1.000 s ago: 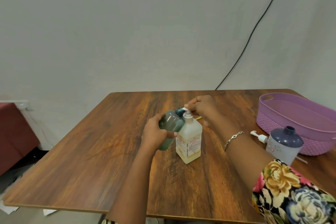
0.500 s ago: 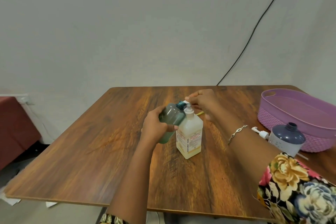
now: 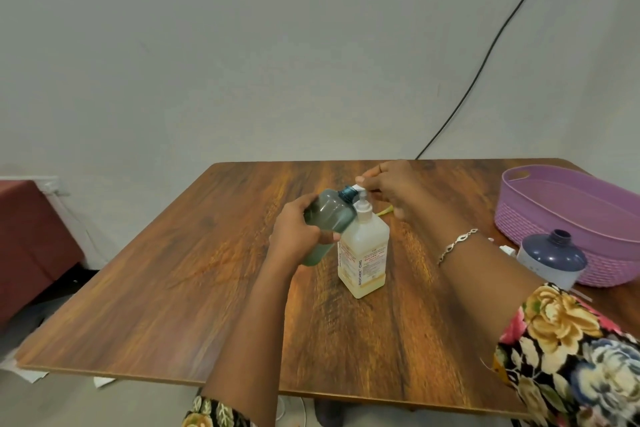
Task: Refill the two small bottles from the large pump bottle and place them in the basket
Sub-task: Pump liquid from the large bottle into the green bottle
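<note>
A cream pump bottle (image 3: 363, 255) with a red-lettered label stands upright at the middle of the wooden table (image 3: 173, 281). My left hand (image 3: 294, 234) grips a teal translucent small bottle (image 3: 329, 215), tilted so its open neck meets the pump's white spout. My right hand (image 3: 391, 189) rests on the pump head, fingers curled over it. A second small bottle (image 3: 550, 258), dark blue over white and uncapped, stands at the right beside the purple basket (image 3: 540, 218).
A white pump cap (image 3: 506, 249) lies next to the blue bottle. Something small and yellow (image 3: 386, 211) lies behind the pump bottle. A black cable (image 3: 485, 55) runs down the wall. A red piece of furniture (image 3: 31, 236) stands left of the table.
The pump head has come up a little with my right hand on it. My left hand keeps the teal bottle at the spout. The camera has tilted slightly.
</note>
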A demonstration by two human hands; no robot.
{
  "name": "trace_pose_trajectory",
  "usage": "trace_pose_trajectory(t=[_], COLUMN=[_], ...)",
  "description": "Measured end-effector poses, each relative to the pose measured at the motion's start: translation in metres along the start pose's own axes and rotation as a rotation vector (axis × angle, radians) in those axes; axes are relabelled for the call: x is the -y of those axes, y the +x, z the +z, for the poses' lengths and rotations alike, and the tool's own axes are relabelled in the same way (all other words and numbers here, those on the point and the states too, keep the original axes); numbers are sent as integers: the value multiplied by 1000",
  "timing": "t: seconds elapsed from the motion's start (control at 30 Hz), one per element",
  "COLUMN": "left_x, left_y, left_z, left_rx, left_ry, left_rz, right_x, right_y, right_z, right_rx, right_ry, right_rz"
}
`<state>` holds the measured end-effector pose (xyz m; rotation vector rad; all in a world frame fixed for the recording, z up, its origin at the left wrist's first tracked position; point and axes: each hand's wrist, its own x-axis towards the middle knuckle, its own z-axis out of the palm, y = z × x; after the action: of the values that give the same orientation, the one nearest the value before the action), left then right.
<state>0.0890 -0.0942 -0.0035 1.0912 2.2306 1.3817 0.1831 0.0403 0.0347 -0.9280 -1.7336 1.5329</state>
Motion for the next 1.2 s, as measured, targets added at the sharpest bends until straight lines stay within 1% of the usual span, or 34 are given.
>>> trace_pose_trajectory(t=[0.1,0.3,0.37,0.47,0.53,0.7,0.77,0.87,0.9,1.03,1.2], left_x=[3,7,5,0,0,6,7,2,-1,2,7], left_y=[2,-2,-2,1,1,-3,-4,-1,0,2,-3], left_z=[0,5,2,-3,-3,5,5,1,0,0,6], left_rx=[11,31,29,20,27,35,35,23,19,35,27], left_ry=[25,12,-15,-16,-1,9,-11,-19,-2,53,28], left_rz=[12,-4,3,24,28,-1,-3,17,24,25,2], right_x=[-3,-16,-10,1,-1,-13,-13,-4,-1,-7,-16], right_y=[2,0,0,2,3,2,0,-1,0,3,-1], right_z=[-1,3,3,1,2,4,3,-2,-3,-2,2], right_rx=[9,-44,-41,7,14,-2,-9,30,37,36,-3], right_ry=[-58,-219,-146,-31,-42,-225,-198,-30,-13,-92,-143], right_rz=[0,-112,-87,-6,-22,-83,-84,-17,3,-12,-67])
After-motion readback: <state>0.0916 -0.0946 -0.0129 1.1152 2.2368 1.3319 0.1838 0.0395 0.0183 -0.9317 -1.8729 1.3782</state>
